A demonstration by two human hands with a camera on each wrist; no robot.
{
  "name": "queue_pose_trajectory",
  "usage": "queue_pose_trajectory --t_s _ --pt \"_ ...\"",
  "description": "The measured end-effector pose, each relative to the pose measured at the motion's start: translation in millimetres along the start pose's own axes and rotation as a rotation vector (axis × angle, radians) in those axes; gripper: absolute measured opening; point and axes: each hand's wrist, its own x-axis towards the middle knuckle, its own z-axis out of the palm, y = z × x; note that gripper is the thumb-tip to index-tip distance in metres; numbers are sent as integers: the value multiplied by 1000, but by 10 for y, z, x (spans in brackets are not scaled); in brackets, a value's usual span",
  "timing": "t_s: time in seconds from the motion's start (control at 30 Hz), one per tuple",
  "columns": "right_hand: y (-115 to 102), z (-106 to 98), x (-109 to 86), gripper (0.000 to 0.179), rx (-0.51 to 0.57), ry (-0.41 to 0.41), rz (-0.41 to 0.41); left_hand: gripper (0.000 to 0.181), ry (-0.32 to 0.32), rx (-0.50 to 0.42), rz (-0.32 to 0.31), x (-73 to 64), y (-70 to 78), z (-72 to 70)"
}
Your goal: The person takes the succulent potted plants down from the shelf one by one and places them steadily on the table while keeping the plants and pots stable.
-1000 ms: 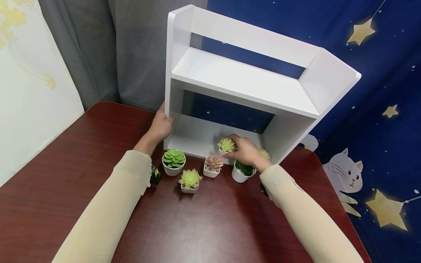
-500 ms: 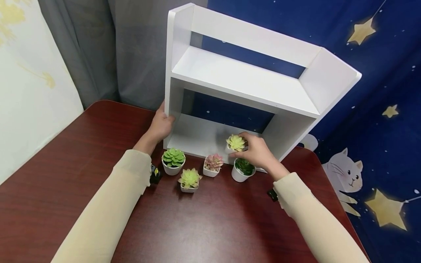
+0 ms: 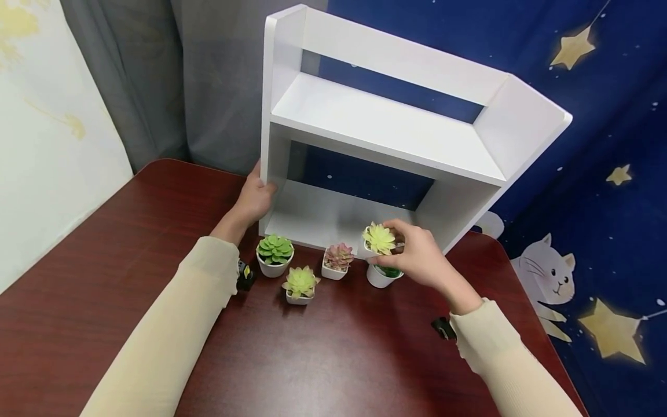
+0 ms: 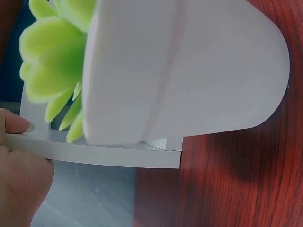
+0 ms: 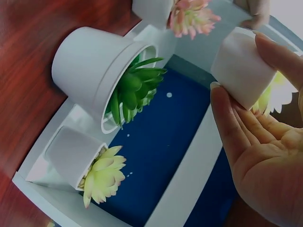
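My left hand (image 3: 255, 197) grips the left side panel of a white two-tier shelf (image 3: 385, 130); the left wrist view shows the thumb over the panel's edge (image 4: 113, 156). My right hand (image 3: 423, 258) holds a small yellow-green succulent (image 3: 379, 238) by its white pot (image 5: 244, 68), between thumb and fingers. It is raised in front of the lower tier, partly covering a dark green succulent in a round white pot (image 3: 381, 279). Another yellow-green succulent (image 5: 102, 177) stands at the lower tier's right end, hidden behind my hand in the head view.
Along the shelf's front stand a pink succulent (image 3: 339, 258) and a bright green one (image 3: 275, 251) in white pots. A yellow-green succulent (image 3: 301, 284) sits nearer on the dark red table (image 3: 292, 365). A grey curtain (image 3: 224, 87) and starry blue cloth (image 3: 615, 231) hang behind.
My right hand has carried the held succulent to the right and, lately, a little nearer to me, over the dark green plant. My left hand keeps its grip on the shelf panel.
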Motion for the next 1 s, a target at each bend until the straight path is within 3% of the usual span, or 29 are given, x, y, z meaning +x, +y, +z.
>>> queue_pose_trajectory --t_s 0.23,0.37,0.47,0.57,1.0 --pt "2 83 -218 78 45 33 52 72 -8 -17 -8 -10 14 14" --pt "15 192 -321 73 63 28 45 72 -18 -19 -31 -75 162 7" --pt "43 294 -381 68 67 6 36 73 -17 -17 -38 -65 147 7" --pt "86 403 -415 66 89 -16 50 73 -9 -9 -35 1 5 10" --pt "160 688 -479 63 124 -37 53 73 -4 -10 -14 -2 -16 12"
